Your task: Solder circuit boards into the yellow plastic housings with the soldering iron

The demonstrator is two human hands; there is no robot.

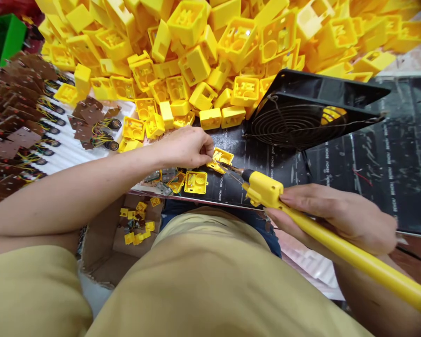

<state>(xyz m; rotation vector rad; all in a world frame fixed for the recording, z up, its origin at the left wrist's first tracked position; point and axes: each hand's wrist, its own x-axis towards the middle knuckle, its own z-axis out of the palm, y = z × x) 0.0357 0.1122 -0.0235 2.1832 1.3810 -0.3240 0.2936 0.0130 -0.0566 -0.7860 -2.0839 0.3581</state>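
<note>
My right hand (333, 217) is wrapped round a yellow soldering iron (266, 188), whose dark tip points left into a small yellow plastic case (225, 156). A thin wire runs along below the tip. My left hand (189, 146) pinches at the left edge of that open case; whether a small part is also between the fingertips is hidden. Just below, a second open yellow case (195, 182) lies on the black bench mat (224, 135). To its left are a tilted yellow case (177, 182) and several small grey parts (164, 180).
A big heap of yellow cases (192, 65) fills the back. A black fan (298, 121) stands on the right. Brown circuit boards with wired round parts (16, 117) are stacked at left. Below the bench edge, a cardboard box (101, 248) holds some cases.
</note>
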